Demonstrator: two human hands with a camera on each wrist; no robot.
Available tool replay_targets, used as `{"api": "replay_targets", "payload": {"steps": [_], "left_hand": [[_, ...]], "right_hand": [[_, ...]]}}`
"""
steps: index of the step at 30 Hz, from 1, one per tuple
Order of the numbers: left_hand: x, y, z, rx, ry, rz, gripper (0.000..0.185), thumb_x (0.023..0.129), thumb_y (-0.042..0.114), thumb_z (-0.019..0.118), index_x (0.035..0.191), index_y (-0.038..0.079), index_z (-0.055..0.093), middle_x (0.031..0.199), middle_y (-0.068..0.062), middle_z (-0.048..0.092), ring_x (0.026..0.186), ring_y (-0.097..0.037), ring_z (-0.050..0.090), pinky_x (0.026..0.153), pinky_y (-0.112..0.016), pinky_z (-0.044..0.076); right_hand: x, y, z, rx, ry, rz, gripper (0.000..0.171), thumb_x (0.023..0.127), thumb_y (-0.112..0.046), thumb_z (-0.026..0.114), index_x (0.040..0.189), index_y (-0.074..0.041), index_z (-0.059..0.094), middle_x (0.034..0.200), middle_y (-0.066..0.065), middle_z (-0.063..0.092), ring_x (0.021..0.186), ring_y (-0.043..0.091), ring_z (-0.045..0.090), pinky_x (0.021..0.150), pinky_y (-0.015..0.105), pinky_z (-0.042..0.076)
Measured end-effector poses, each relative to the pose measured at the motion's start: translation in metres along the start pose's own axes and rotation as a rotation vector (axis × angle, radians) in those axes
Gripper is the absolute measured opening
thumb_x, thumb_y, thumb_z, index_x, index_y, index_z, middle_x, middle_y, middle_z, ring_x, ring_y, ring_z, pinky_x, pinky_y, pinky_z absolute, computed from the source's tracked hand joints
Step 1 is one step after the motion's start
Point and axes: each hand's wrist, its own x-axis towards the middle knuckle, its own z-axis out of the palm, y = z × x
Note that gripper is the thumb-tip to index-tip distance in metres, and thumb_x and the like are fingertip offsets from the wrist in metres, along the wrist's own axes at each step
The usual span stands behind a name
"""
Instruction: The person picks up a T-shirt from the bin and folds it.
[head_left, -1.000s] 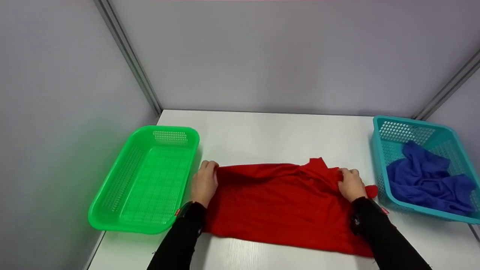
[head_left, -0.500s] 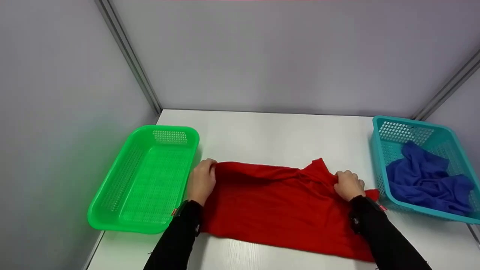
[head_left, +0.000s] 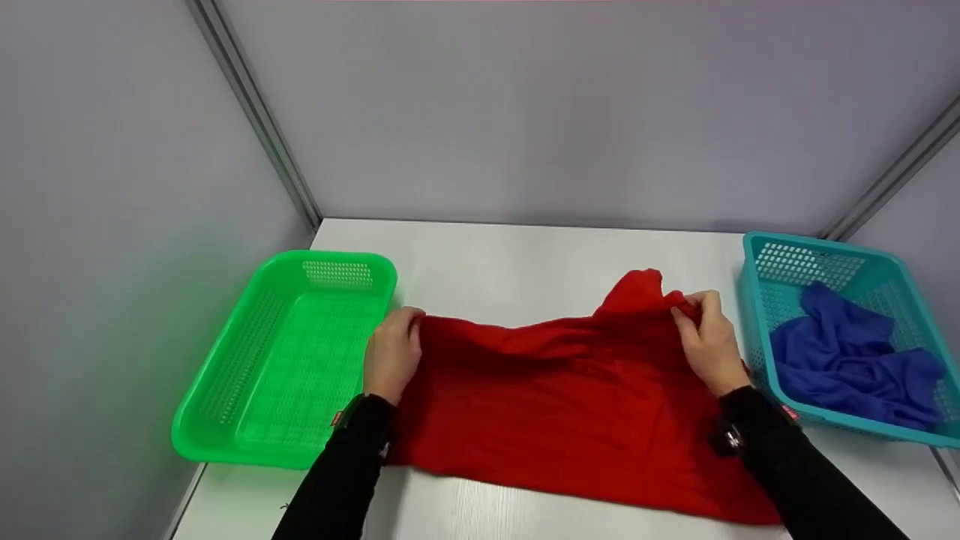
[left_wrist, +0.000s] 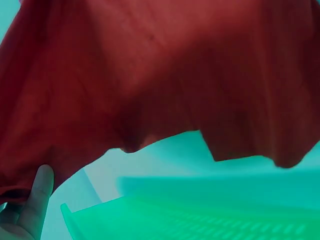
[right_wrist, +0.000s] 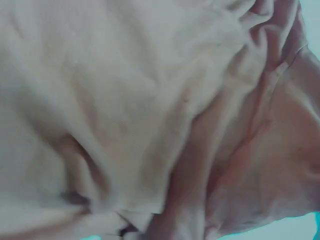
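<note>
While hands (head_left: 551, 349) lift cloth (head_left: 570, 405), baskets (head_left: 285, 360) flanking

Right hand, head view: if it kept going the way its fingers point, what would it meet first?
Probably only bare table, then the back wall. The right hand, pinching the red cloth, points away from the person; the teal basket sits off to its side. Depth is unclear.

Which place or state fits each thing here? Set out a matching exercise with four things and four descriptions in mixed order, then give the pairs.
Things:
1. red cloth
2. blue cloth
3. green basket
4. left hand

Descriptions:
A. lies in the teal basket
B. stands at the table's left edge
C. grips the red cloth's left end
D. spread on the table, held by both hands

Pairs: 1-D, 2-A, 3-B, 4-C
</note>
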Motion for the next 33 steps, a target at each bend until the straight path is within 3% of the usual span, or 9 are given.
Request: {"api": "replay_targets", "payload": {"steps": [3, 8, 11, 14, 17, 19, 23, 29, 33], "left_hand": [[-0.001, -0.001, -0.004, 0.016, -0.012, 0.027, 0.009, 0.101, -0.002, 0.066, 0.106, -0.001, 0.074, 0.104, -0.018, 0.077, 0.101, -0.036, 0.076, 0.087, -0.049, 0.062], [-0.005, -0.009, -0.007, 0.078, -0.112, 0.073, 0.007, 0.099, -0.002, 0.068, 0.103, 0.001, 0.074, 0.099, -0.017, 0.077, 0.094, -0.036, 0.077, 0.081, -0.050, 0.063], [-0.008, -0.013, -0.007, 0.119, -0.190, 0.087, 0.008, 0.099, -0.003, 0.068, 0.102, 0.001, 0.073, 0.095, -0.016, 0.076, 0.089, -0.036, 0.076, 0.077, -0.050, 0.062], [-0.011, -0.015, -0.008, 0.164, -0.265, 0.095, 0.010, 0.098, -0.006, 0.066, 0.101, 0.002, 0.072, 0.092, -0.016, 0.074, 0.087, -0.037, 0.074, 0.076, -0.051, 0.061], [-0.013, -0.017, -0.009, 0.195, -0.335, 0.088, 0.014, 0.094, -0.010, 0.066, 0.100, 0.001, 0.072, 0.091, -0.017, 0.072, 0.087, -0.038, 0.073, 0.077, -0.051, 0.061], [-0.013, -0.019, -0.008, 0.202, -0.371, 0.080, 0.017, 0.092, -0.013, 0.065, 0.099, 0.001, 0.071, 0.091, -0.017, 0.072, 0.089, -0.038, 0.073, 0.079, -0.050, 0.061], [-0.010, -0.021, -0.008, 0.189, -0.392, 0.051, 0.018, 0.092, -0.014, 0.063, 0.100, 0.001, 0.071, 0.093, -0.017, 0.072, 0.090, -0.038, 0.072, 0.081, -0.050, 0.061], [-0.001, -0.019, -0.014, 0.167, -0.325, 0.003, 0.012, 0.097, -0.008, 0.063, 0.101, 0.001, 0.071, 0.097, -0.018, 0.073, 0.093, -0.041, 0.073, 0.080, -0.054, 0.061], [0.011, -0.014, -0.018, 0.161, -0.259, -0.016, 0.011, 0.096, -0.007, 0.065, 0.101, 0.000, 0.072, 0.099, -0.019, 0.074, 0.094, -0.042, 0.074, 0.079, -0.055, 0.061]], "right_hand": [[-0.013, -0.001, -0.002, -0.017, -0.054, -0.198, 0.019, 0.090, 0.020, 0.053, 0.100, 0.003, 0.053, 0.110, 0.021, 0.076, 0.101, 0.029, 0.071, 0.088, 0.000, 0.038], [-0.042, 0.013, 0.000, -0.086, -0.313, -0.446, 0.043, 0.072, 0.029, 0.050, 0.090, -0.010, 0.053, 0.094, -0.002, 0.072, 0.085, 0.013, 0.065, 0.077, 0.013, 0.048], [-0.059, 0.022, 0.001, -0.158, -0.490, -0.422, 0.044, 0.075, 0.024, 0.054, 0.096, -0.014, 0.054, 0.091, -0.007, 0.064, 0.084, 0.008, 0.058, 0.075, 0.026, 0.053], [-0.072, 0.028, 0.002, -0.242, -0.647, -0.347, 0.042, 0.082, 0.015, 0.065, 0.116, -0.009, 0.059, 0.105, 0.000, 0.067, 0.100, 0.020, 0.064, 0.100, 0.047, 0.055], [-0.082, 0.031, 0.008, -0.357, -0.703, -0.353, 0.044, 0.088, -0.001, 0.078, 0.129, -0.005, 0.061, 0.119, 0.006, 0.068, 0.118, 0.033, 0.063, 0.114, 0.071, 0.040], [-0.086, 0.031, 0.015, -0.398, -0.661, -0.402, 0.039, 0.089, -0.009, 0.083, 0.124, -0.007, 0.066, 0.117, 0.006, 0.070, 0.116, 0.033, 0.064, 0.115, 0.073, 0.038], [-0.086, 0.028, 0.023, -0.387, -0.451, -0.482, 0.020, 0.089, -0.006, 0.084, 0.103, -0.012, 0.071, 0.096, 0.000, 0.072, 0.097, 0.024, 0.069, 0.110, 0.063, 0.050], [-0.060, 0.022, 0.008, -0.334, -0.090, -0.440, 0.015, 0.086, 0.003, 0.082, 0.100, -0.002, 0.079, 0.092, 0.010, 0.080, 0.088, 0.030, 0.076, 0.089, 0.053, 0.061], [-0.030, 0.016, -0.013, -0.329, 0.103, -0.387, 0.005, 0.092, 0.003, 0.077, 0.095, 0.002, 0.072, 0.084, 0.019, 0.075, 0.073, 0.040, 0.071, 0.068, 0.056, 0.057]]}}
